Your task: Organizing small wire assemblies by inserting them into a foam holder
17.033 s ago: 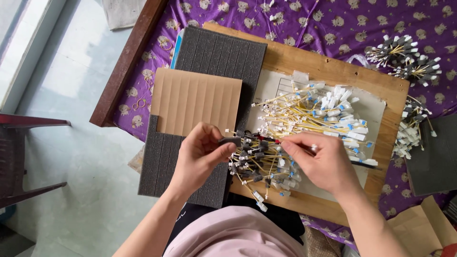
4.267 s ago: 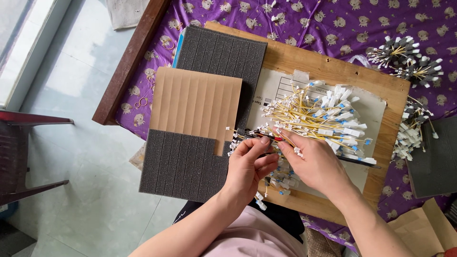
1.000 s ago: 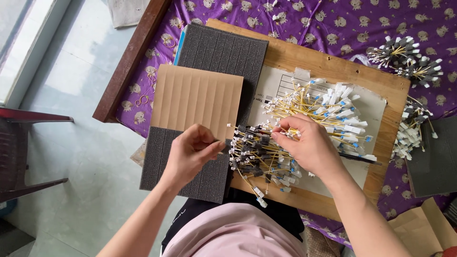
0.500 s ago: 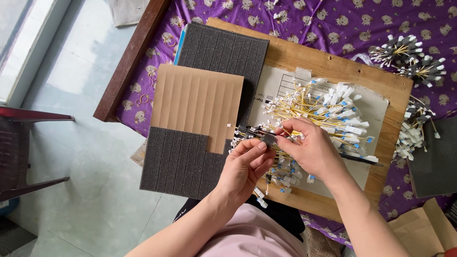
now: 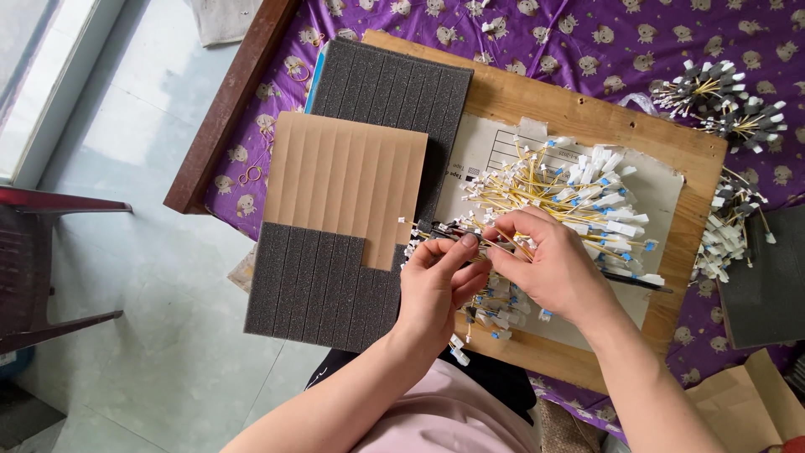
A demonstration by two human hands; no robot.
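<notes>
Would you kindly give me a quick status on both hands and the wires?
Left hand and right hand both pinching small yellow wires over wooden board. Loose wire pile just behind. Grey foam pad alongside, untouched.

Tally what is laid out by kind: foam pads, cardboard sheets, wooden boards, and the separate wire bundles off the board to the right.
Grey foam pads: 2
Cardboard sheets: 1
Wooden boards: 1
Wire bundles off the board: 2
Total: 6

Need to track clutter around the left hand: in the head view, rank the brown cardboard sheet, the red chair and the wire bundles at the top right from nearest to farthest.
1. Brown cardboard sheet: just left of the left hand.
2. Wire bundles: far corner, top right.
3. Red chair: at the left edge, on the floor.
</notes>
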